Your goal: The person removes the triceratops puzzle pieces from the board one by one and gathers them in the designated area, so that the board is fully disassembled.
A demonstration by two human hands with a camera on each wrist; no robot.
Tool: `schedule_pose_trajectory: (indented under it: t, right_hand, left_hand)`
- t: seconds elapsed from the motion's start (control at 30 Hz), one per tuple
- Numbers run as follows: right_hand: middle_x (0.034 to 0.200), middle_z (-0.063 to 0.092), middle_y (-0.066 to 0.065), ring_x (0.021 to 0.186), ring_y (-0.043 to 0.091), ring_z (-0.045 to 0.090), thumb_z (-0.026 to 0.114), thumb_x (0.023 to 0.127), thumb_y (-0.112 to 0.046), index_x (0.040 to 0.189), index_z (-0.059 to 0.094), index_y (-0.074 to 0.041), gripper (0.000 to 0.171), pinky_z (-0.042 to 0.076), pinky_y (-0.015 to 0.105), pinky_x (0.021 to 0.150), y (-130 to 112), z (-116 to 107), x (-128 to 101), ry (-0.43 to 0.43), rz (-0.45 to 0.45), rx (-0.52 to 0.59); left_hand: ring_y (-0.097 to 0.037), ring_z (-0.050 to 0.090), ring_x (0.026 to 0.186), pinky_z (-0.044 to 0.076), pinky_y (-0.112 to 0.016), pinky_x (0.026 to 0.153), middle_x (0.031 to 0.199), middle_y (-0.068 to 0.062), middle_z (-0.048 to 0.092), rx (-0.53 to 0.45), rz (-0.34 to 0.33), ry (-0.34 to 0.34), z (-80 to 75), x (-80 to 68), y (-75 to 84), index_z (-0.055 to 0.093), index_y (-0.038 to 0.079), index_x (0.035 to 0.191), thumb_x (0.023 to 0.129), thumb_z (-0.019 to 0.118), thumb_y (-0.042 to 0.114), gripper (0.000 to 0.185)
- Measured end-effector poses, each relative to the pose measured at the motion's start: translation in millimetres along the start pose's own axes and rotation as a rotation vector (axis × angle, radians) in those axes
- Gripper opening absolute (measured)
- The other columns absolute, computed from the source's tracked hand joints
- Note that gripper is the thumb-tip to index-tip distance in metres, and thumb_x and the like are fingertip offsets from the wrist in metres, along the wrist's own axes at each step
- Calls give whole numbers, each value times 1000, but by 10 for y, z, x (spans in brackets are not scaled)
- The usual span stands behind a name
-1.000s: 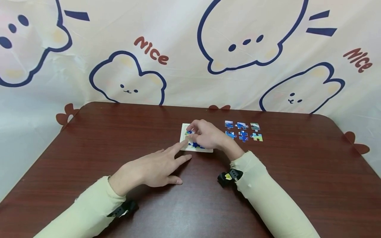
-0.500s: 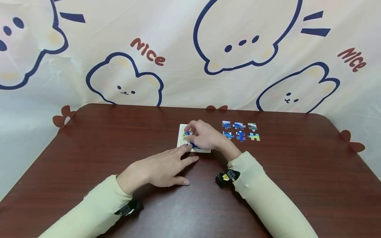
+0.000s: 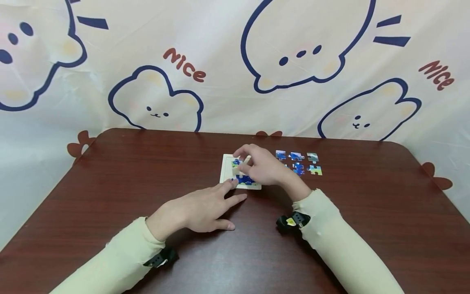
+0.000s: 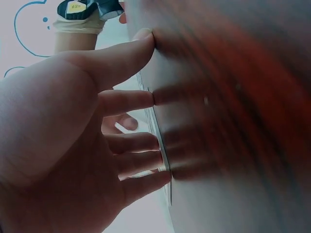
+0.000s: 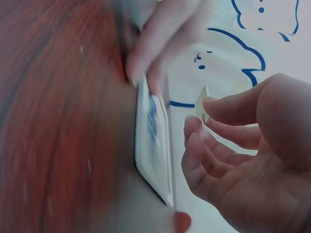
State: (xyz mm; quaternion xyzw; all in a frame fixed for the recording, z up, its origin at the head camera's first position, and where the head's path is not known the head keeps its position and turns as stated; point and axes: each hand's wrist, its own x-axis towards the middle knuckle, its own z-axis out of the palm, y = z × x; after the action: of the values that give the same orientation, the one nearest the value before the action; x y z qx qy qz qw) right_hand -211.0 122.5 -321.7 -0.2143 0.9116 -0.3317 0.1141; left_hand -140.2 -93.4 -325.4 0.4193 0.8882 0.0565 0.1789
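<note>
A white puzzle tray [image 3: 224,168] lies on the table, with some blue and green pieces [image 3: 247,180] set inside it. My right hand [image 3: 262,165] is held over the tray, pinching a jigsaw piece [image 5: 200,104] between thumb and fingers; its pale side shows in the right wrist view. Fairly straight and spread, the fingers of my left hand [image 3: 198,208] reach the tray's near left edge, while its thumb lies on the table. In the left wrist view, these fingertips are right at the thin edge of the tray [image 4: 163,141]. Part of the tray is hidden by the right hand.
Several loose jigsaw pieces [image 3: 296,156] lie in two rows to the right of the tray, one partly behind the right hand. The dark wooden table [image 3: 128,175] ends at a printed cloth [image 3: 227,102] at the back.
My left hand has slid right along the tray's near edge. My right hand has risen slightly off the tray and shifted right, uncovering more of the pieces inside.
</note>
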Motion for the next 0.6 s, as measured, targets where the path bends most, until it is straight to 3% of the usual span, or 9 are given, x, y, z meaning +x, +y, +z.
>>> schedule_pose_trajectory:
  t: [0.1,0.3,0.6]
  right_hand:
    - [137,62,10,114,28,64,65,106,-18,144,61,-10,39,56,48,101,61,-95,-115,32,-7,-20]
    - [130,63,10,109,26,65,70,103,-13,141,65,-10,39,56,45,94,277,-221,-337,95,12,-89]
    - [118,67,10,94,20,61,76,98,-13,135,68,-8,37,52,34,78,529,-304,-605,80,28,-134]
  left_hand:
    - [-40,27,163,40,-52,125,176,-23,18,8,11,5,36,21,-29,38,14,166,106,61,51,75]
    - [-40,25,164,32,-50,130,175,-25,22,16,-3,-1,15,20,21,40,11,165,105,64,47,73]
    - [-37,23,165,36,-48,128,176,-22,20,-26,-34,-6,26,24,16,38,14,166,105,65,48,75]
